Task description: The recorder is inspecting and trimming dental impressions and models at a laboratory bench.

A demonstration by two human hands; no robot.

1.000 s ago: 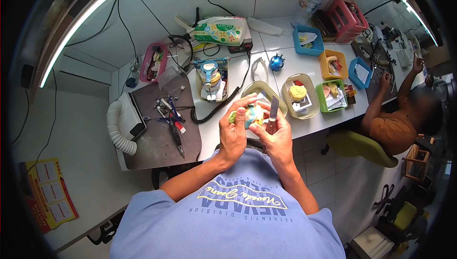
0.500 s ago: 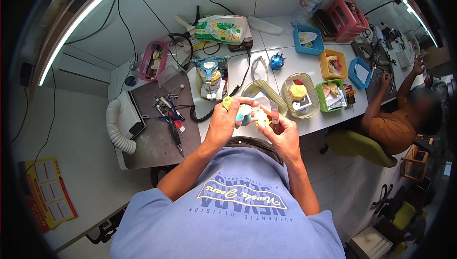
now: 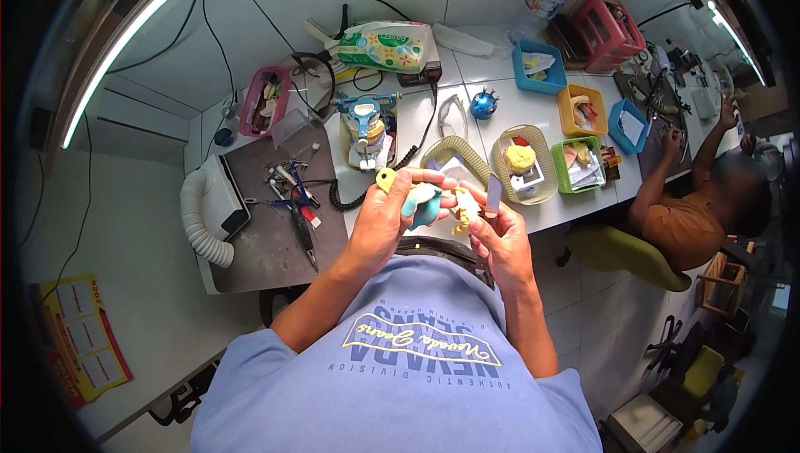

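My left hand is closed around what looks like a dental impression tray, with teal material facing my right hand and a round yellow handle end sticking out past the fingers. In my right hand, the thumb and fingers pinch a pale yellow, uneven dental cast, partly covered by the fingertips. A flat greyish strip stands up between the right fingers; its kind is unclear. Both pieces are held close together in front of my waist, over the bench edge.
Beyond my hands stand a woven basket, a second basket with a yellow cast, and a blue articulator. Handpiece and tools lie on the dark mat. Colored bins sit rightward, near a seated co-worker.
The two held pieces have moved slightly apart, and the tray has turned so more teal shows. The greyish strip has shifted right and tilted. Both hands keep their hold.
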